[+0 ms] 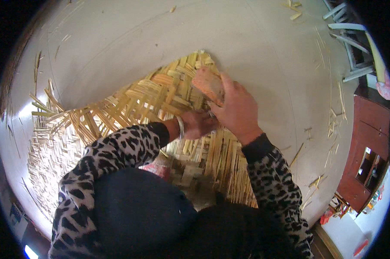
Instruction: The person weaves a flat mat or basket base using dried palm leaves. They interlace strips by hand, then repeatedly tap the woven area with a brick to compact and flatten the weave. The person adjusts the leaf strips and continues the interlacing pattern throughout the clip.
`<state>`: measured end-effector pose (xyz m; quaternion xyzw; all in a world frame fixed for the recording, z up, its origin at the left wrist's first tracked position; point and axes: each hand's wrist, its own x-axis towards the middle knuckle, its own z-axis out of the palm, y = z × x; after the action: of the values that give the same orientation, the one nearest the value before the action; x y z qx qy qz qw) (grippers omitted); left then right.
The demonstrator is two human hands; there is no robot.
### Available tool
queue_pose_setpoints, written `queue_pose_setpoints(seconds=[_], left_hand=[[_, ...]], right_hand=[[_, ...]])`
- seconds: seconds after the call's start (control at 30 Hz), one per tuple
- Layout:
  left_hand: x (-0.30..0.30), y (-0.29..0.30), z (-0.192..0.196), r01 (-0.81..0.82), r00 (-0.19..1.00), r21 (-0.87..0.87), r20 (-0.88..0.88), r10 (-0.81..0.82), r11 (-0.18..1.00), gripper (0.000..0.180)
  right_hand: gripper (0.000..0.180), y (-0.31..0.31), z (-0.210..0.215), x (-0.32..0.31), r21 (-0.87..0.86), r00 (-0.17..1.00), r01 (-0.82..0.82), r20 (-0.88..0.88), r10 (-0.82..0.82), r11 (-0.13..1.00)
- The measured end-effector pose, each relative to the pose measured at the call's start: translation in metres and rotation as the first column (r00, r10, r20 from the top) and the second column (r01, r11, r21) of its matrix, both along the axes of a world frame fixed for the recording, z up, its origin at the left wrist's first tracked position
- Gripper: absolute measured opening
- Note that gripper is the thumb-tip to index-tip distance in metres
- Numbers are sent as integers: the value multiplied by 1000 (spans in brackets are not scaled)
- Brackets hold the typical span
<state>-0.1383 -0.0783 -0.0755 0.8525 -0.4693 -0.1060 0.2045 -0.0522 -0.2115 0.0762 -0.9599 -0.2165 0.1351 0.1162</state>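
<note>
A woven mat of flat yellow-green strips lies before me, its far part rising to a bent corner. My right hand grips a rough reddish brick over that corner, thumb toward me. Close beside it, my left hand, with a pale bangle at the wrist, rests low against the weave. Its fingers look curled together, and their tips are partly hidden by the right hand, so what they hold cannot be made out. Loose strip ends stick out along the mat's left edge.
Pale smooth floor surrounds the mat, with scattered strip scraps on it. At the upper right stands a grey-legged stool or frame. A red-brown wooden cabinet is at the right. My dark-clad knees fill the near side.
</note>
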Motion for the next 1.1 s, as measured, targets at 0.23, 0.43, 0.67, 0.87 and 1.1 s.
queue_pose_setpoints(seconds=[0.23,0.43,0.67,0.87,1.1], left_hand=[[-9,-11,-33,-158,964,-442,-261,42,883,58],[-4,-12,-25,-71,949,-322,-314,-35,944,59],[0,0,-1,-26,992,-99,124,38,995,64],[-2,-3,-10,-22,981,-120,189,45,993,65],[-4,-2,-12,-35,969,-84,239,54,996,65]], right_hand=[[76,37,42,25,231,964,-183,234,128,956],[75,81,-1,23,-39,973,-227,31,228,973],[76,49,34,67,212,953,-112,300,44,971],[73,69,-5,75,-5,976,-77,203,76,997],[78,30,12,68,199,975,30,209,-73,980]])
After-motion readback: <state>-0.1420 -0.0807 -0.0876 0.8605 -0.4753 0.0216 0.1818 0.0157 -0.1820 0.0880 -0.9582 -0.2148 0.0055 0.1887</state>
